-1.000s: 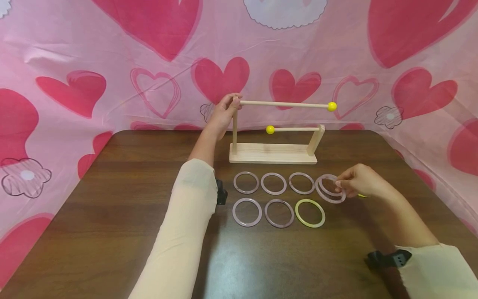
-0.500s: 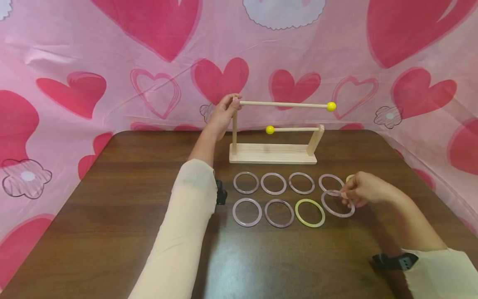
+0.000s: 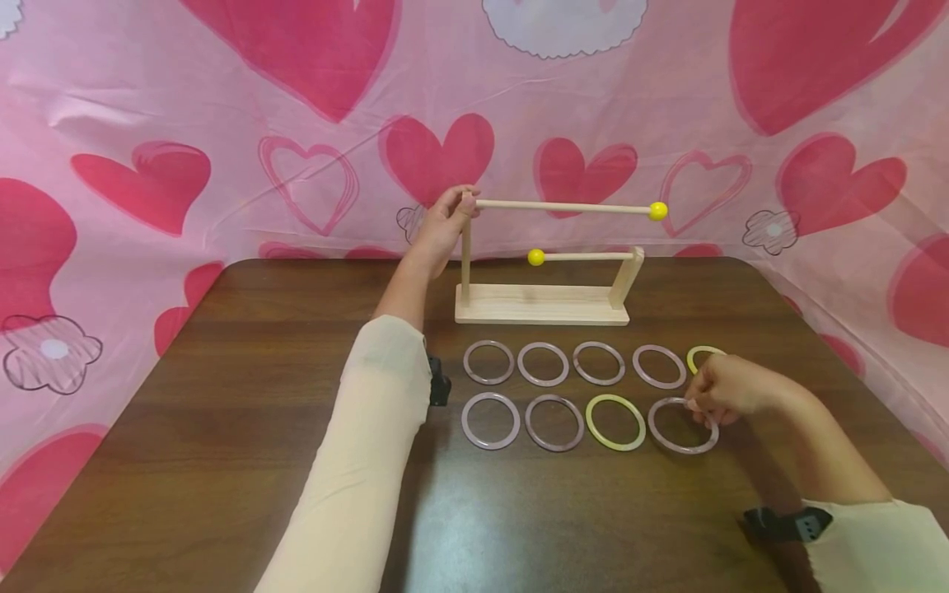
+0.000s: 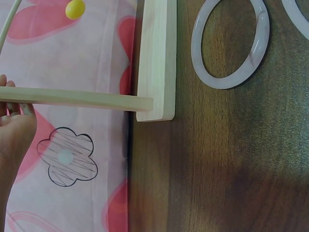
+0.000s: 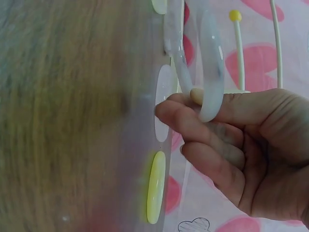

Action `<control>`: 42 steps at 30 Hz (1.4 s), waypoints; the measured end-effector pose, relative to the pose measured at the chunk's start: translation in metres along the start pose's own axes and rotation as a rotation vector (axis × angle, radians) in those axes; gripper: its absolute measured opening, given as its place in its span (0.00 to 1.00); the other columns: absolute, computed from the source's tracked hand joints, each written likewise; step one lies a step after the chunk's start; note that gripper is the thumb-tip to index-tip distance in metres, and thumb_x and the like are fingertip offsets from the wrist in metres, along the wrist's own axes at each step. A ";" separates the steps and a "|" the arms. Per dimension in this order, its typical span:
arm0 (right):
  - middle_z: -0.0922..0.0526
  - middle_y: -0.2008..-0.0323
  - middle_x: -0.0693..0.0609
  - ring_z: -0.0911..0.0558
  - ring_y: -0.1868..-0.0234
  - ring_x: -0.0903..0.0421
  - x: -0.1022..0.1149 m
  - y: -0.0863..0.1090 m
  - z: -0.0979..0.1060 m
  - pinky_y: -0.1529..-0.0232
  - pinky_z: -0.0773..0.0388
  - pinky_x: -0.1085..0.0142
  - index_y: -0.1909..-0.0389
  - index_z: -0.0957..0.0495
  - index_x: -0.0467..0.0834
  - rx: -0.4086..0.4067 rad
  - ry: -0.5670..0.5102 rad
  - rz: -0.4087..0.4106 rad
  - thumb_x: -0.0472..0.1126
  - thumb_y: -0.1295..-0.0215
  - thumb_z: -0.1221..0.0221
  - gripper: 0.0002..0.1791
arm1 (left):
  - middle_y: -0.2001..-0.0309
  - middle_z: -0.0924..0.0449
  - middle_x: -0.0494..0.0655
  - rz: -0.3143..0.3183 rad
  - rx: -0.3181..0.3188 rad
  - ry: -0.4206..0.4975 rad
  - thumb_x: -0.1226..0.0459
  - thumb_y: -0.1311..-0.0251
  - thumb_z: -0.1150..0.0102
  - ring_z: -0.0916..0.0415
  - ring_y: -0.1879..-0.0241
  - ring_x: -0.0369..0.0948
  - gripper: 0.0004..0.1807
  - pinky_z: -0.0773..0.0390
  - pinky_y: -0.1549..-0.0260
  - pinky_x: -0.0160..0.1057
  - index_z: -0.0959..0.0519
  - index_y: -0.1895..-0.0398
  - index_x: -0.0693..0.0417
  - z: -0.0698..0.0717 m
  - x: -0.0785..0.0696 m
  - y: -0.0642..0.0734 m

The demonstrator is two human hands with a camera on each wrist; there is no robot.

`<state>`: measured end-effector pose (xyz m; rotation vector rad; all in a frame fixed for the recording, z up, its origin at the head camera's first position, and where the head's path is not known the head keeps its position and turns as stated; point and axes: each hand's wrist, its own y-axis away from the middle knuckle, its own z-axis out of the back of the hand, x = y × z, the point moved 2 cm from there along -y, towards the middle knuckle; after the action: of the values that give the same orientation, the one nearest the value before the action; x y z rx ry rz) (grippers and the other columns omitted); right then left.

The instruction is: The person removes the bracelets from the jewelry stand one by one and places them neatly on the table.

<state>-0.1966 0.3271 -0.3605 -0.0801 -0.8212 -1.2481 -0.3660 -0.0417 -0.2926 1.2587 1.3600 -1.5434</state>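
My left hand (image 3: 445, 222) grips the top of the tall post of a wooden bangle stand (image 3: 541, 306), with fingertips behind the post in the left wrist view. My right hand (image 3: 730, 389) pinches a pale lavender bangle (image 5: 212, 63) between thumb and fingers. In the head view this bangle is at the right end of the front row, close over the table. Beside it lies a yellow-green bangle (image 3: 621, 447). Behind the right hand, partly covered, is another yellow bangle (image 3: 693, 360). A lavender bangle (image 3: 660, 385) lies just behind the held one.
Several more lavender bangles (image 3: 489, 381) lie flat in two rows before the stand. Two level rods with yellow ball ends (image 3: 657, 212) reach out from the stand's posts. The brown table (image 3: 296, 494) ends at a pink heart-patterned cloth (image 3: 311, 206).
My right hand has drawn the lavender bangle from over the back row toward the front row and slightly right, uncovering part of the yellow bangle behind. My left hand has stayed on the post.
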 end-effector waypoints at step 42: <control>0.24 0.89 0.57 0.25 0.84 0.60 -0.002 -0.006 0.004 0.83 0.30 0.65 0.85 0.20 0.48 -0.197 0.331 -0.113 0.39 0.55 0.34 0.06 | 0.50 0.28 0.52 0.009 -0.015 0.010 0.59 0.33 0.55 0.32 0.47 0.44 0.18 0.37 0.46 0.38 0.32 0.44 0.56 -0.001 0.000 -0.001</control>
<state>-0.2038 0.3280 -0.3612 0.0150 -0.4205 -1.4007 -0.3669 -0.0408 -0.2925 1.2637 1.3680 -1.5200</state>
